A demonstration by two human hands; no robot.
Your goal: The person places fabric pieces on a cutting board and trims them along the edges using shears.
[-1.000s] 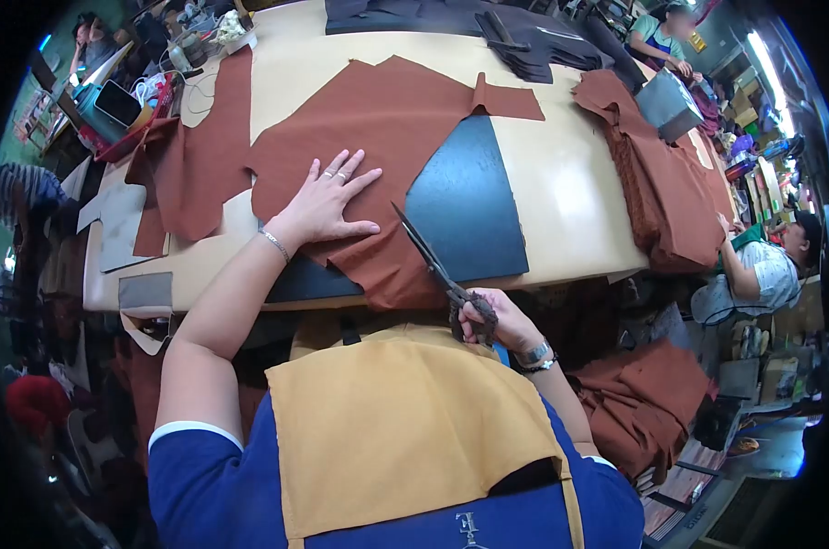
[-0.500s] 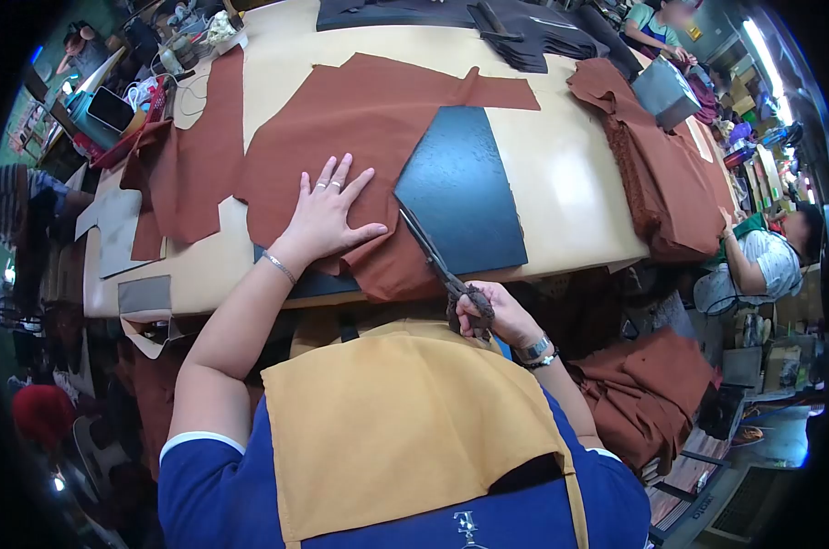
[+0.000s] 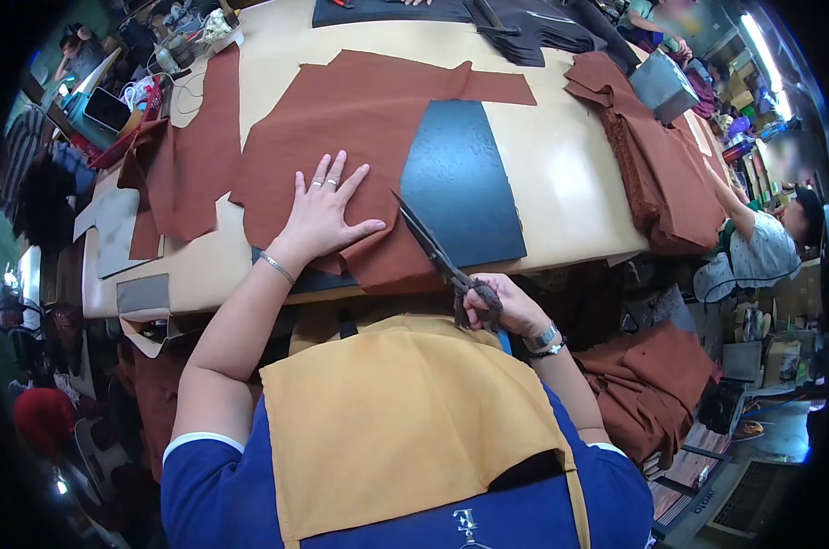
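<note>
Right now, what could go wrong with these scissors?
The scissors in the right hand point toward the left hand, whose thumb is nearest, so a slip might nick it. The brown sheet looks creased near the table's front edge, so a cut there could wander.

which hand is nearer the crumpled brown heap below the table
Right: the right hand holds scissors by the table, up and left of the heap; the left hand lies farther off, spread on the brown sheet.
</note>
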